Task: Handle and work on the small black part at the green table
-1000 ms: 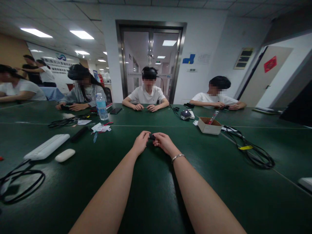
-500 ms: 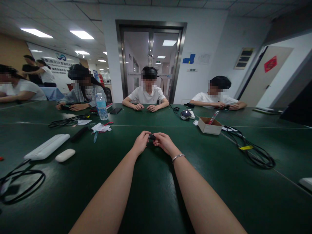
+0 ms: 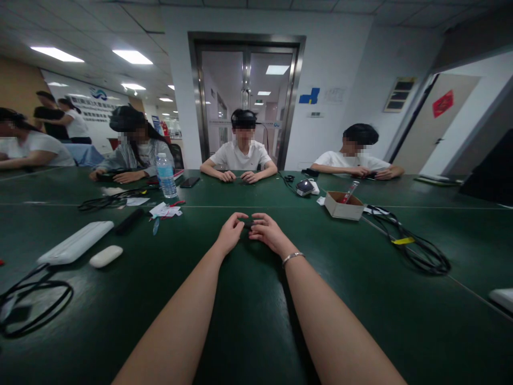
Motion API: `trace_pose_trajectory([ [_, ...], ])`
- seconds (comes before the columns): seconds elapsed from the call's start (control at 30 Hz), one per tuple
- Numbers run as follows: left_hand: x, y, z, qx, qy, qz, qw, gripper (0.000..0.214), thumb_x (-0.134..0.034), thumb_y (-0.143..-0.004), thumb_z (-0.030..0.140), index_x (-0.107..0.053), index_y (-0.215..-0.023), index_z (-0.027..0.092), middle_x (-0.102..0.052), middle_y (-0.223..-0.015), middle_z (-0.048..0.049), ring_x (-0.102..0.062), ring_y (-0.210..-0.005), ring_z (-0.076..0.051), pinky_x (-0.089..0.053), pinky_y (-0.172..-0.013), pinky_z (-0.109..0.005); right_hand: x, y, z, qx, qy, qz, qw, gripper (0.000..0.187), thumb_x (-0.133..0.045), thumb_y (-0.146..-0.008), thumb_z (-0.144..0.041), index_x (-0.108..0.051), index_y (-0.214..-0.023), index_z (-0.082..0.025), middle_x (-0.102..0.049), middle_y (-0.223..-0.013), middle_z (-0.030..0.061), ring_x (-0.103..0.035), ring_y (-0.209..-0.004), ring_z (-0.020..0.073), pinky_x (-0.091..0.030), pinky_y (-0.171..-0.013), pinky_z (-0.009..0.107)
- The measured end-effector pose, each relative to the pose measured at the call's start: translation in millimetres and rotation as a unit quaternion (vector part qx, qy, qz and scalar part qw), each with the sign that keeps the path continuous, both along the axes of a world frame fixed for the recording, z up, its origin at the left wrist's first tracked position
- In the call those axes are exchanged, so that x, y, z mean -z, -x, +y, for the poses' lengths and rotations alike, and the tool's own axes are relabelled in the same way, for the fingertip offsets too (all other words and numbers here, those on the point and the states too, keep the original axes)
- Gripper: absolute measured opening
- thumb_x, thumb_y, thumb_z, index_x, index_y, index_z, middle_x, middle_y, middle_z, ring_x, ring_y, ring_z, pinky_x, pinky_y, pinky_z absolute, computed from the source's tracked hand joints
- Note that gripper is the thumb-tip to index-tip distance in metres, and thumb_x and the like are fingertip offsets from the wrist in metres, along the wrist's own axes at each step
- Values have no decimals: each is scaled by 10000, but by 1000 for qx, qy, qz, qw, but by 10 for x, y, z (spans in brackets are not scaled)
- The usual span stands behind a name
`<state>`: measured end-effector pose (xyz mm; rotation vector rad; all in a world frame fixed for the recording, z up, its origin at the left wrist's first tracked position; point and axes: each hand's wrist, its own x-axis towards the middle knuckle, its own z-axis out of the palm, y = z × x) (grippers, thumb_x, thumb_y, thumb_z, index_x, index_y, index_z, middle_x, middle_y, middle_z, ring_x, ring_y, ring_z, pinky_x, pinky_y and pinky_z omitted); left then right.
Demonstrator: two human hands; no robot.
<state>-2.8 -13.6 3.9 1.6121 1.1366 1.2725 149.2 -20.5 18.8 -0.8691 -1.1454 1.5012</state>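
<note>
Both my arms reach forward over the dark green table point(image 3: 256, 321). My left hand point(image 3: 229, 232) and my right hand point(image 3: 267, 231) meet at the middle of the table, fingers curled and pinched together on a small black object point(image 3: 248, 224) held between them. Most of that object is hidden by my fingers. A thin bracelet point(image 3: 292, 258) circles my right wrist.
A white keyboard point(image 3: 76, 241) and white mouse point(image 3: 106, 255) lie at the left, with a black cable loop point(image 3: 32, 305) nearer. A cardboard box point(image 3: 343, 206) and coiled black cable point(image 3: 417, 248) lie at the right. A water bottle point(image 3: 165, 175) stands further back. Several people sit opposite.
My hands have stayed together on the small black object, with only a slight shift of the fingers. The view has tipped a little.
</note>
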Motion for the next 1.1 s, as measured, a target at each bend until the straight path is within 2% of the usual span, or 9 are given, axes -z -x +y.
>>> trace_pose_trajectory([
  [0.07,25,5,18,-6,-15,10,1000,275,-438,-802,202,-559,-1049,201,-447,-642,36,-406,-493,-78,-345,-467,-184,-6,2,-2,-4,5,15,1000,478,-722,-684,-104,-457,-1067,-208,-562,-837,-4,-650,-581,128,-576,-590,266],
  [0.2,42,13,30,-14,-28,22,999,272,-440,-809,209,-565,-1049,195,-471,-657,27,-420,-515,-80,-353,-496,-189,-33,22,-11,-24,39,-53,998,302,-605,-849,-324,-434,-1051,-181,-563,-735,18,-602,-451,146,-509,-396,244],
  [0.4,28,12,21,-15,-24,25,999,279,-426,-806,193,-571,-1045,191,-469,-651,27,-422,-518,-81,-351,-501,-189,-65,-17,-39,-28,24,-6,999,584,-715,-716,-134,-344,-1151,-258,-567,-828,-23,-633,-514,126,-539,-485,235],
  [0.53,24,6,14,-15,-22,19,999,274,-439,-803,193,-578,-1038,184,-471,-648,28,-415,-507,-77,-347,-494,-187,-50,2,-17,-25,43,-77,996,281,-552,-878,-371,-431,-1045,-182,-586,-678,16,-557,-398,123,-433,-332,188],
  [0.6,30,10,19,-14,-19,17,1000,273,-444,-801,194,-579,-1038,180,-474,-647,27,-416,-502,-77,-348,-490,-187,-47,11,-19,-16,16,-97,995,259,-607,-836,-283,-440,-1013,-195,-600,-714,5,-528,-381,99,-410,-313,173],
  [0.73,48,14,35,-14,-15,12,1000,273,-438,-803,195,-580,-1036,178,-480,-643,27,-420,-499,-77,-358,-495,-188,-59,-13,-44,-41,-8,-61,997,588,-728,-647,-62,-398,-1084,-275,-588,-924,-24,-544,-430,62,-458,-376,171],
  [0.93,42,-4,31,-20,-11,9,1000,278,-435,-807,189,-583,-1042,179,-479,-645,29,-418,-496,-73,-357,-492,-183,-37,-3,-6,-42,49,-85,994,279,-528,-896,-382,-455,-1072,-178,-575,-670,11,-548,-423,108,-451,-358,185],
  [1.0,34,-6,26,-17,-4,5,1000,282,-428,-805,185,-578,-1044,181,-466,-635,34,-408,-484,-71,-346,-479,-181,-30,-15,0,-52,40,-82,994,259,-582,-860,-294,-463,-1056,-172,-569,-663,-1,-545,-425,103,-461,-369,186],
  [1.1,23,-2,18,-9,7,-5,1000,275,-425,-805,186,-576,-1035,185,-461,-630,38,-398,-474,-70,-340,-471,-181,-38,-46,-15,-64,5,-37,997,525,-709,-691,-101,-425,-1113,-229,-563,-785,-33,-559,-459,81,-523,-446,216],
])
